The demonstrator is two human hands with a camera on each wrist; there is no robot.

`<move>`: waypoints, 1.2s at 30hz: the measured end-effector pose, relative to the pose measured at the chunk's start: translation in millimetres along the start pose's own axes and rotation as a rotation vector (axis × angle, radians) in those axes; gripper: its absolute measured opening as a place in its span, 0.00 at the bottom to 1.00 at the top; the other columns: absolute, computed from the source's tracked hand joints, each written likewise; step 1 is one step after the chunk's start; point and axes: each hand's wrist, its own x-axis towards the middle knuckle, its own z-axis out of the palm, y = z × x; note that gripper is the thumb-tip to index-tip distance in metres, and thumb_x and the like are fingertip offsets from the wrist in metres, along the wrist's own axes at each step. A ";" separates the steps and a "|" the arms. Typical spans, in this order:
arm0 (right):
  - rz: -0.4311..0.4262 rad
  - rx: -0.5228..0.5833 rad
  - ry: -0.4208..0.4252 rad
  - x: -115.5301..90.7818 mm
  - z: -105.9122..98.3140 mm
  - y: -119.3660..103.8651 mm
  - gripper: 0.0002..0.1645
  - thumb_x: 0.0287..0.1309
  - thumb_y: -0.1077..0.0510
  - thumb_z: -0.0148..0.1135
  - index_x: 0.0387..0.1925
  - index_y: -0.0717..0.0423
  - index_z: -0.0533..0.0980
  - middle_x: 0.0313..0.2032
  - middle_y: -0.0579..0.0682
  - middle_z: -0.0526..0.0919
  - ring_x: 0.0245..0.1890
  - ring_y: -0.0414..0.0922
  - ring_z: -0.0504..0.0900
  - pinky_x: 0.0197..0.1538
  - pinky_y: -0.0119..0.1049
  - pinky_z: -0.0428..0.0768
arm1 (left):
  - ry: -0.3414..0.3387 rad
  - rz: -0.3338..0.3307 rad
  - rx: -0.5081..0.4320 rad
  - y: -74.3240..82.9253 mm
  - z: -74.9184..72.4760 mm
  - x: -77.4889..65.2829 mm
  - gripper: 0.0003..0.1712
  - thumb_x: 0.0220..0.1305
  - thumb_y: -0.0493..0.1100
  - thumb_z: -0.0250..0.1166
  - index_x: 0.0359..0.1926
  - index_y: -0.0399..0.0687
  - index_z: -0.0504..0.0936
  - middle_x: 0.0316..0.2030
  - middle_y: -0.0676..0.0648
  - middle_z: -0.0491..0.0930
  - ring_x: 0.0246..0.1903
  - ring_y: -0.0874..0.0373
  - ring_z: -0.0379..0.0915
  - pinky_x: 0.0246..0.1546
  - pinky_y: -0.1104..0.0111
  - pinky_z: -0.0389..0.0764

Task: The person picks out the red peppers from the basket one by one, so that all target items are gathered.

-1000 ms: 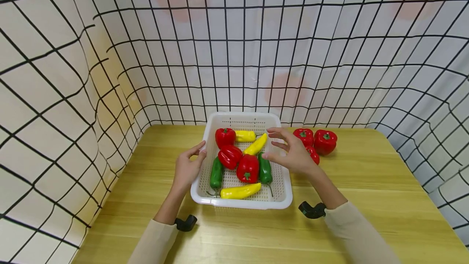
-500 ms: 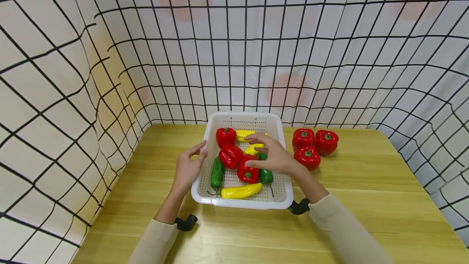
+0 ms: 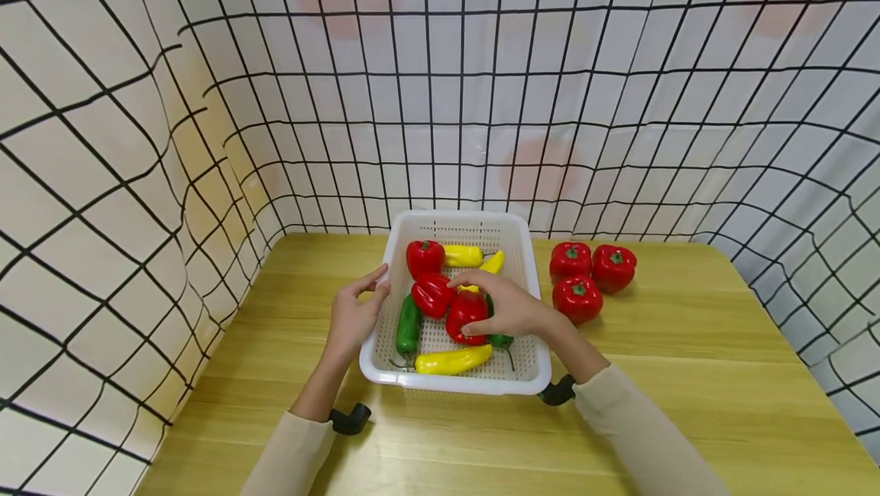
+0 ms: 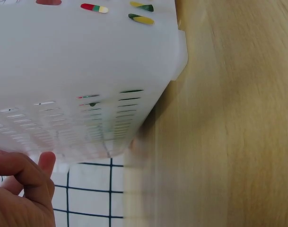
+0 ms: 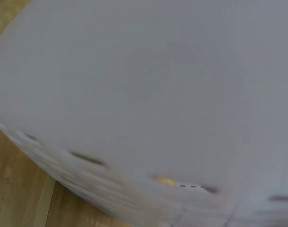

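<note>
Below centre in the frame, the left hand pinches the left rim of a white rectangular plastic basket. Inside it, the right hand arches over a glossy, rounded red bell pepper; I can't tell whether it grips. Three more red peppers sit right of centre.

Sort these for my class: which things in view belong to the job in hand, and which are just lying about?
In the job:
white plastic basket, left hand at its rim
red bell pepper under the right hand
probably the other red bell peppers

Apparently lying about:
long yellow peppers
long green peppers
black-lined backdrop
</note>
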 end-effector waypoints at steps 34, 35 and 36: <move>0.064 -0.194 -0.093 -2.5 10.5 -1.7 0.37 0.49 0.53 0.82 0.61 0.40 0.77 0.68 0.47 0.74 0.68 0.51 0.70 0.67 0.54 0.79 | 0.025 0.018 0.008 0.2 0.8 1.0 0.20 0.71 0.52 0.66 0.63 0.65 0.84 0.45 0.42 0.84 0.35 0.54 0.79 0.33 0.70 0.85; 0.061 -0.183 -0.082 -2.2 10.5 -1.5 0.37 0.48 0.52 0.83 0.60 0.41 0.77 0.66 0.46 0.75 0.67 0.49 0.71 0.67 0.53 0.79 | 0.024 0.016 0.007 0.2 0.8 1.0 0.20 0.71 0.52 0.66 0.63 0.65 0.84 0.45 0.42 0.84 0.35 0.54 0.79 0.33 0.70 0.86; 0.059 -0.173 -0.074 -2.1 10.4 -1.4 0.37 0.47 0.52 0.83 0.60 0.42 0.77 0.65 0.45 0.77 0.65 0.49 0.72 0.66 0.52 0.79 | 0.023 0.013 0.009 0.2 0.7 1.1 0.20 0.71 0.52 0.65 0.63 0.65 0.84 0.46 0.43 0.84 0.35 0.54 0.79 0.33 0.70 0.86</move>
